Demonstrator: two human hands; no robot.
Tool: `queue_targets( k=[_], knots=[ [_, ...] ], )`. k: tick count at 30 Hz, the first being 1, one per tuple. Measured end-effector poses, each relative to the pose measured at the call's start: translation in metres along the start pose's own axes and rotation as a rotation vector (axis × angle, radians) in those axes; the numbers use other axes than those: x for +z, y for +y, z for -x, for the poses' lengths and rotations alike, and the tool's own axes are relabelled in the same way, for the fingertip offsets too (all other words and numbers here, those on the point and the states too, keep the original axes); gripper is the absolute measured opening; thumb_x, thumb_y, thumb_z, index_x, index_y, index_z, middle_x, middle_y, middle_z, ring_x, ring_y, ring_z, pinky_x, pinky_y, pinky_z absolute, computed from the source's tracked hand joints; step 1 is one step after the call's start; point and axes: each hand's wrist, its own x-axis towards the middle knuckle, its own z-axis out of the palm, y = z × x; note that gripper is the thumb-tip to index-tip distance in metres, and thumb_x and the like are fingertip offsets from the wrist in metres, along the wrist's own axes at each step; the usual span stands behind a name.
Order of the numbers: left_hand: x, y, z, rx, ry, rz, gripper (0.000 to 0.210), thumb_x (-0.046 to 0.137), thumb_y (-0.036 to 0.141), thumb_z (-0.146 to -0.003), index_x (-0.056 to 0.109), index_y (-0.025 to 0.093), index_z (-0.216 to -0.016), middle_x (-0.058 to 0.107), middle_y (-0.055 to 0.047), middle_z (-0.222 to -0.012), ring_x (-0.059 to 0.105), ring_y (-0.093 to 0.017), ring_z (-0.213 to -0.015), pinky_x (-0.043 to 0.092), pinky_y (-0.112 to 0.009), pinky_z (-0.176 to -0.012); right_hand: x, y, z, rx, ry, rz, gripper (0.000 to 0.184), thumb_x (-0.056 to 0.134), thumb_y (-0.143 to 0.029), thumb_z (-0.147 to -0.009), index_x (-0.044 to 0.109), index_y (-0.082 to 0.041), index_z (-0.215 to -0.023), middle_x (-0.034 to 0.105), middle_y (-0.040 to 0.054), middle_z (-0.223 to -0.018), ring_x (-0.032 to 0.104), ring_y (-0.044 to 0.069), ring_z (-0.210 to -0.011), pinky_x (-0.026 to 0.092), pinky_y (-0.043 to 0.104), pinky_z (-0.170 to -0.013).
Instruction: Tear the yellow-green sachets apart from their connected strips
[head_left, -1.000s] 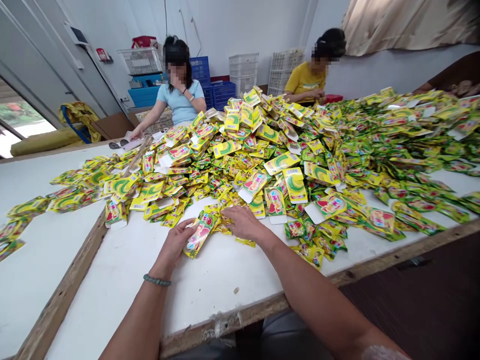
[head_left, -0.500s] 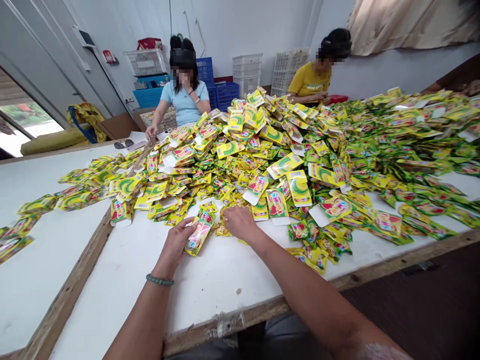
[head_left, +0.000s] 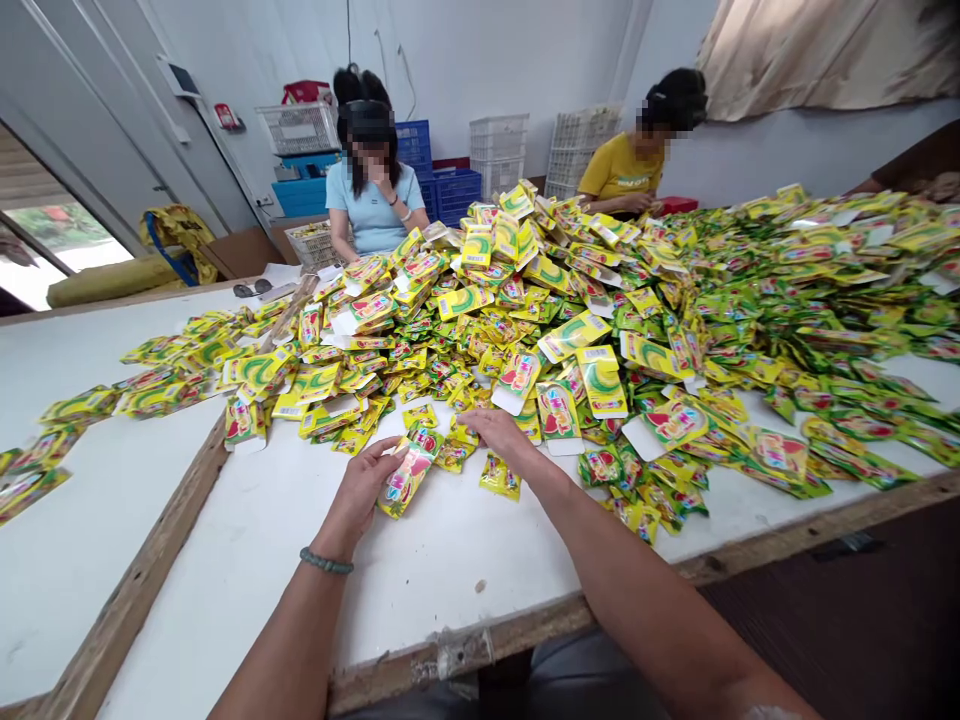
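My left hand (head_left: 367,487) is closed on a small yellow-and-green printed box (head_left: 409,472), thumb across its front, tilted just above the white table. The top end of the box faces the heap, and I cannot make out what is inside. My right hand (head_left: 499,432) reaches over the near edge of the heap with fingers stretched out to the left, and no packet shows in them. Small yellow sachets (head_left: 454,453) lie beneath its fingertips, between both hands. Another sachet (head_left: 500,476) rests on the table below the right wrist.
A big heap of printed boxes (head_left: 600,380) and sachets spreads across the table (head_left: 247,560). A wooden strip (head_left: 161,530) divides the table at left. Two people (head_left: 379,205) sit behind the heap; another person's arm (head_left: 911,160) shows at far right. Crates (head_left: 499,145) stand along the wall.
My right hand has moved slightly right and its fingers have straightened; a sachet near its wrist now shows. The left hand still holds the box. The person in blue has drawn one hand back.
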Motion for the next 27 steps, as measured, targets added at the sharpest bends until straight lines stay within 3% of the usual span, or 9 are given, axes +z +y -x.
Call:
queue_targets(
  k=[3,7,9,12,14,19,27],
  knots=[
    [-0.001,-0.002,-0.001,-0.005,-0.019,-0.008,0.057,0.08,0.031,-0.057,0.059,0.014,-0.107,0.071,-0.003,-0.072,0.064,-0.015,-0.061,0.049,-0.023,-0.058,0.004,0.002,0.004,-0.085,0.073,0.16,0.018,0.058,-0.035,-0.074,0.064,-0.019,-0.082,0.059,-0.0016,-0.065,0.052,0.013,-0.061,0.041,0.024,-0.059],
    [-0.002,-0.002,0.001,0.004,-0.048,-0.03,0.058,0.08,0.033,-0.057,0.059,0.014,-0.108,0.071,-0.004,-0.073,0.066,-0.017,-0.066,0.05,-0.025,-0.064,0.002,0.002,0.007,-0.099,0.144,0.244,0.014,0.062,-0.02,-0.07,0.061,-0.021,-0.084,0.061,-0.001,-0.07,0.059,0.016,-0.072,0.042,0.025,-0.064],
    [-0.002,-0.002,0.001,0.013,-0.061,-0.057,0.056,0.08,0.034,-0.058,0.06,0.015,-0.106,0.071,-0.004,-0.073,0.066,-0.017,-0.067,0.05,-0.025,-0.063,0.002,0.0,0.007,-0.08,0.114,0.096,0.012,0.064,-0.023,-0.069,0.06,-0.02,-0.08,0.063,-0.0002,-0.073,0.061,0.016,-0.076,0.044,0.025,-0.067],
    [0.0,-0.002,0.003,0.019,-0.097,-0.088,0.053,0.08,0.034,-0.057,0.062,0.014,-0.103,0.071,-0.003,-0.072,0.066,-0.016,-0.064,0.05,-0.024,-0.061,0.005,-0.007,0.007,-0.073,-0.001,-0.22,0.029,0.068,-0.036,-0.066,0.059,-0.017,-0.087,0.063,0.0001,-0.072,0.061,0.016,-0.073,0.046,0.026,-0.067],
    [0.001,-0.003,0.004,0.015,-0.128,-0.085,0.053,0.08,0.033,-0.057,0.063,0.014,-0.103,0.072,-0.004,-0.074,0.066,-0.016,-0.064,0.05,-0.024,-0.06,0.01,-0.01,0.008,-0.103,-0.052,-0.264,0.036,0.072,-0.039,-0.061,0.059,-0.017,-0.086,0.062,-0.0003,-0.071,0.059,0.014,-0.069,0.046,0.025,-0.064],
    [0.005,-0.003,0.006,0.003,-0.226,-0.056,0.051,0.078,0.034,-0.061,0.063,0.015,-0.106,0.072,-0.006,-0.082,0.066,-0.015,-0.068,0.05,-0.023,-0.063,0.021,-0.011,0.013,-0.207,0.006,-0.041,0.028,0.073,-0.039,-0.06,0.061,-0.017,-0.073,0.06,-0.0019,-0.067,0.054,0.011,-0.063,0.041,0.022,-0.058],
    [0.015,-0.005,0.004,-0.059,-0.194,-0.103,0.05,0.082,0.027,-0.057,0.063,0.016,-0.102,0.072,-0.003,-0.073,0.067,-0.016,-0.064,0.052,-0.025,-0.062,0.021,-0.016,0.021,-0.184,0.099,0.074,0.02,0.07,-0.037,-0.067,0.061,-0.019,-0.066,0.058,-0.0022,-0.06,0.052,0.012,-0.058,0.037,0.023,-0.054]
  ],
)
